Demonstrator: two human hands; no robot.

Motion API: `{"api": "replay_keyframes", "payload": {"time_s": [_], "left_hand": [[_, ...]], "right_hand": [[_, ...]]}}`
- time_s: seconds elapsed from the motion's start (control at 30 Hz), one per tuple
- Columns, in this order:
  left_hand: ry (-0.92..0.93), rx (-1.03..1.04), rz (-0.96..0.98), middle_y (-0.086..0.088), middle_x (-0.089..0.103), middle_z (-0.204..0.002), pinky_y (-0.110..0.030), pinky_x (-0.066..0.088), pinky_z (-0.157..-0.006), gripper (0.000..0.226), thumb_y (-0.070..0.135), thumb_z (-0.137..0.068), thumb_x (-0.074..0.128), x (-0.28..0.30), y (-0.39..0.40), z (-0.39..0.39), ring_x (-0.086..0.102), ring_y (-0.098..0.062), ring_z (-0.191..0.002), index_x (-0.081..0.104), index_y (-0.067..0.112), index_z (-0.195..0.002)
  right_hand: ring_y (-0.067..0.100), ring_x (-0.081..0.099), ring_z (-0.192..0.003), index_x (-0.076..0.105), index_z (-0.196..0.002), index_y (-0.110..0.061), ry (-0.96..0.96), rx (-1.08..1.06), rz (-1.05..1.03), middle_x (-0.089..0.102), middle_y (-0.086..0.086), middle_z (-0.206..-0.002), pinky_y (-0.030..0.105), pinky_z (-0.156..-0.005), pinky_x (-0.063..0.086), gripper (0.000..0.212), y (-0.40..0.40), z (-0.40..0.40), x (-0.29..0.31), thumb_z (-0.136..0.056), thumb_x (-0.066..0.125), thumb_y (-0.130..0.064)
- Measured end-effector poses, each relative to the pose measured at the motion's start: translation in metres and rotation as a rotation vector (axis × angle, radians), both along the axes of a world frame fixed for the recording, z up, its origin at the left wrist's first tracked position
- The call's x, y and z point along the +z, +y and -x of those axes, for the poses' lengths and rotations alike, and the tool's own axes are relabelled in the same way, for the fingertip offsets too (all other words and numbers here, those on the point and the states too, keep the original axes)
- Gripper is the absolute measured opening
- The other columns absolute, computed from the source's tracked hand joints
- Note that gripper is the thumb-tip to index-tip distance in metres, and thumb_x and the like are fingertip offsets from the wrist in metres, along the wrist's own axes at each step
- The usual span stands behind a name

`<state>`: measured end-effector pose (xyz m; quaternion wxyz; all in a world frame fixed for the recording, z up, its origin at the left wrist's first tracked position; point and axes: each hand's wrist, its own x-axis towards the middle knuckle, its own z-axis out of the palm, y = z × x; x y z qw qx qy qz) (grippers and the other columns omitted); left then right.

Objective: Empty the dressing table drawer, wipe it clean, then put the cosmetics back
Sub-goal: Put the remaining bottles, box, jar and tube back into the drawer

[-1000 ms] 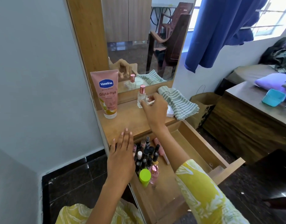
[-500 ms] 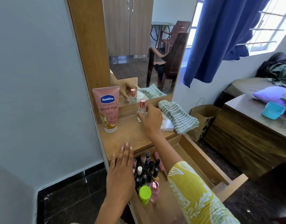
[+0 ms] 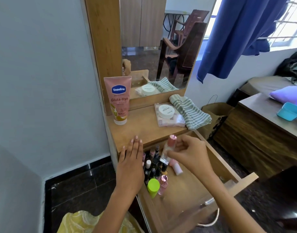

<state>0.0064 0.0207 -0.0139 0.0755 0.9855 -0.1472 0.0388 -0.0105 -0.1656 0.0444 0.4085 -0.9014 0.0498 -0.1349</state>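
My right hand (image 3: 188, 153) holds a clear perfume bottle with a pink cap (image 3: 168, 149) over the open wooden drawer (image 3: 216, 158). My left hand (image 3: 131, 162) lies flat, fingers straight, on the drawer's left edge and the tabletop front. Several dark nail polish bottles (image 3: 153, 163) stand at the drawer's left end, with a green-capped bottle (image 3: 153, 187), a pink-capped bottle (image 3: 162, 183) and a lying pink tube (image 3: 176, 167). On the tabletop stand a pink Vaseline tube (image 3: 119, 101), a white round jar (image 3: 166, 111) on a clear pouch (image 3: 173, 121), and a striped cloth (image 3: 189, 111).
A mirror (image 3: 154, 47) backs the dressing table, with a wall close on the left. A brown paper bag (image 3: 215, 113) stands on the floor to the right, beside a wooden cabinet (image 3: 255, 137) bearing a teal box (image 3: 289, 111). A blue curtain (image 3: 236, 34) hangs above.
My right hand has lifted the perfume bottle off the tabletop and brought it down and toward me over the drawer. My left hand has stayed in place.
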Motion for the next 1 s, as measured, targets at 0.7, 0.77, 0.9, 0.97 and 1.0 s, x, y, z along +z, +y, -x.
{"api": "replay_keyframes", "payload": {"time_s": [0.7, 0.77, 0.9, 0.97, 1.0], "left_hand": [[-0.011, 0.002, 0.012, -0.006, -0.028, -0.153, -0.037, -0.015, -0.112, 0.068, 0.023, -0.101, 0.028, -0.001, -0.001, 0.002, -0.023, -0.019, -0.142, -0.029, 0.012, -0.137], [-0.013, 0.002, 0.016, -0.006, -0.028, -0.153, -0.037, -0.014, -0.113, 0.069, 0.022, -0.101, 0.029, -0.001, -0.001, 0.002, -0.023, -0.019, -0.142, -0.029, 0.012, -0.137], [-0.012, 0.001, 0.013, -0.007, -0.027, -0.154, -0.038, -0.012, -0.114, 0.07, 0.022, -0.101, 0.03, -0.002, -0.001, 0.002, -0.023, -0.02, -0.142, -0.029, 0.012, -0.138], [-0.012, 0.001, 0.01, -0.007, -0.027, -0.154, -0.038, -0.011, -0.114, 0.071, 0.023, -0.101, 0.031, -0.002, -0.001, 0.002, -0.021, -0.02, -0.142, -0.029, 0.012, -0.138], [-0.014, 0.001, 0.011, -0.007, -0.026, -0.154, -0.038, -0.011, -0.114, 0.071, 0.023, -0.101, 0.031, -0.003, -0.001, 0.002, -0.02, -0.02, -0.143, -0.028, 0.012, -0.138]], "right_hand": [[0.021, 0.065, -0.073, 0.059, -0.078, -0.014, 0.41, -0.006, 0.234, 0.068, 0.005, -0.075, 0.031, -0.062, 0.048, 0.028, -0.001, 0.033, -0.064, -0.06, 0.08, -0.018], [0.022, 0.064, -0.076, 0.061, -0.087, -0.012, 0.486, 0.028, 0.246, 0.068, 0.007, -0.08, 0.033, -0.063, 0.049, 0.034, -0.001, 0.035, -0.063, -0.06, 0.083, -0.018], [0.023, 0.065, -0.079, 0.06, -0.085, -0.013, 0.534, 0.066, 0.277, 0.067, 0.008, -0.083, 0.027, -0.06, 0.044, 0.028, -0.001, 0.036, -0.065, -0.066, 0.081, -0.015], [0.026, 0.066, -0.08, 0.059, -0.08, -0.012, 0.535, 0.065, 0.267, 0.069, 0.012, -0.084, 0.028, -0.059, 0.043, 0.023, 0.0, 0.036, -0.066, -0.066, 0.078, -0.011], [0.026, 0.066, -0.081, 0.061, -0.08, -0.009, 0.537, 0.065, 0.264, 0.069, 0.012, -0.085, 0.029, -0.06, 0.044, 0.021, 0.001, 0.035, -0.067, -0.067, 0.077, -0.01]]}}
